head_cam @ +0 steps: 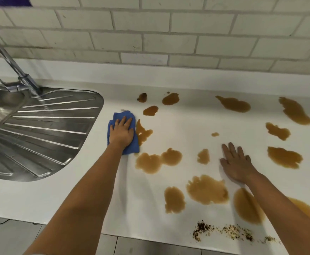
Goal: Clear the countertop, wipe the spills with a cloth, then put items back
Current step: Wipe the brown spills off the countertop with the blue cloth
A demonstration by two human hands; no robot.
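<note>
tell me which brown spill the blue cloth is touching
The narrow brown spill along the blue cloth's right edge, beside the left hand; all other puddles lie apart from it.

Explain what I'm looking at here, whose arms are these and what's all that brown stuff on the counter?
There is no machine: one camera worn on a person's head looks down at their own hands. The left hand presses flat on a blue cloth beside the steel drainboard. The right hand rests flat on the white counter, holding nothing. The brown patches are spills, most not yet wiped. Dark crumbs lie near the front edge.
</note>
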